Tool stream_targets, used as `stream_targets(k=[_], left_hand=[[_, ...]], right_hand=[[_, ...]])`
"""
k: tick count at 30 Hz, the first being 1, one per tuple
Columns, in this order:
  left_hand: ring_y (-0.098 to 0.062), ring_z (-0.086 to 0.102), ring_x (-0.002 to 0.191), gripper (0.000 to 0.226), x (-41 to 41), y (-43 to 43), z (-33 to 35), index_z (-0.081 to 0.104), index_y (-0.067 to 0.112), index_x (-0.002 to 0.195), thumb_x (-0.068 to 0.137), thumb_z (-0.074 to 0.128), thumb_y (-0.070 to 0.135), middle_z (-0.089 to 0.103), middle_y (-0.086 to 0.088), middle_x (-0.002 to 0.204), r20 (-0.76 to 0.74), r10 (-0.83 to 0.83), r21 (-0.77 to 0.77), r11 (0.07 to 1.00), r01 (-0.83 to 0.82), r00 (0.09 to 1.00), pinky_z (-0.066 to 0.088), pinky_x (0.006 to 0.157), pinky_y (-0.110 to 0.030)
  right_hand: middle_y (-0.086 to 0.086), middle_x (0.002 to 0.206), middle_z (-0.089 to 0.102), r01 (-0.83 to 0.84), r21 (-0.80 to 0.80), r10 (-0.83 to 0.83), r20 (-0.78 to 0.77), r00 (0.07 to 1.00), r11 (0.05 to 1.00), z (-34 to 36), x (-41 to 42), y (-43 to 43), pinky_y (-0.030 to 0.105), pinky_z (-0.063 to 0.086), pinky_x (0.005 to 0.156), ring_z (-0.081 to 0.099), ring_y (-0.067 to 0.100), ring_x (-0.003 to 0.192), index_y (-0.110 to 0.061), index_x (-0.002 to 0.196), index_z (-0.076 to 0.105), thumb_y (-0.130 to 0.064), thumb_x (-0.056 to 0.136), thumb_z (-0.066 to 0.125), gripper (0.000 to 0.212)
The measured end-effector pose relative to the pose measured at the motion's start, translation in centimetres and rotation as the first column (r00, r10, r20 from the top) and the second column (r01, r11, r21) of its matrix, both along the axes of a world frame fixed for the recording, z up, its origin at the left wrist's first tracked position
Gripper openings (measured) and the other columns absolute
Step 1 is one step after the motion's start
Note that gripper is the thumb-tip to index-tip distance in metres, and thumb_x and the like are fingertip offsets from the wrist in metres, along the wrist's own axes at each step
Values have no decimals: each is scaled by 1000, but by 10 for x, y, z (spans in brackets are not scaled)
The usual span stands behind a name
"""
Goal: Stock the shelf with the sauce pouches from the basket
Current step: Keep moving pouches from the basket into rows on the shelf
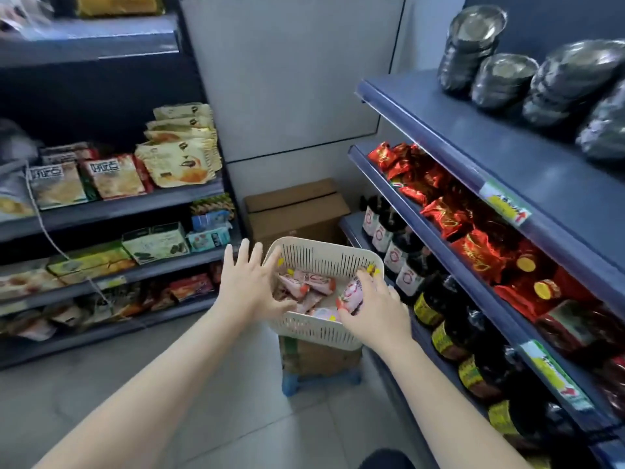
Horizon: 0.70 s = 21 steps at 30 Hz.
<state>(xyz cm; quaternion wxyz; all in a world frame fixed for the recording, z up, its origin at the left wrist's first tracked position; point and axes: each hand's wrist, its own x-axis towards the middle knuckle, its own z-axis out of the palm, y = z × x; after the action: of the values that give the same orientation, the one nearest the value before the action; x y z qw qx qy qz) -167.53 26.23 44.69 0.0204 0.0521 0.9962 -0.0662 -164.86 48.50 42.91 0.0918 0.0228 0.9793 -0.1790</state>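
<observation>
A cream slotted plastic basket (324, 262) rests on a cardboard box (321, 358), which stands on a blue stool (321, 380) on the tiled floor beside the blue shelf unit (449, 130) on the right. Pink sauce pouches (306, 282) lie loose on the basket floor. The left hand (252, 286) is at the basket's left rim, fingers spread and released, thumb inside the near-left corner, grasping nothing. The right hand (375, 308) is at the near-right corner, fingers curled around one pink pouch (353, 294) just inside the right wall. Dark bottles (436, 302) line the lower shelf next to the basket; red packets (449, 211) fill the shelf above.
</observation>
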Motion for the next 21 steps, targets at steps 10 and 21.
stream_targets(k=[10,21], left_hand=[[-36,10,147,95,-113,30,-129,7,17,154,80,40,67,20,-17,159,177,70,-79,995,-56,982,5,118,-55],[-31,59,110,96,-225,26,-306,40,0,131,70,59,72,61,-8,121,656,537,447,291,-846,531,48,96,-40]], right_hand=[[10,162,11,-145,-9,144,197,970,989,-106,-138,18,44,35,110,24,32,145,-20,150,25,-43,90,54,70],[14,143,47,-232,-99,251,453,855,968,-243,-255,-18,42,38,107,45,33,131,-9,144,37,-27,99,45,49]])
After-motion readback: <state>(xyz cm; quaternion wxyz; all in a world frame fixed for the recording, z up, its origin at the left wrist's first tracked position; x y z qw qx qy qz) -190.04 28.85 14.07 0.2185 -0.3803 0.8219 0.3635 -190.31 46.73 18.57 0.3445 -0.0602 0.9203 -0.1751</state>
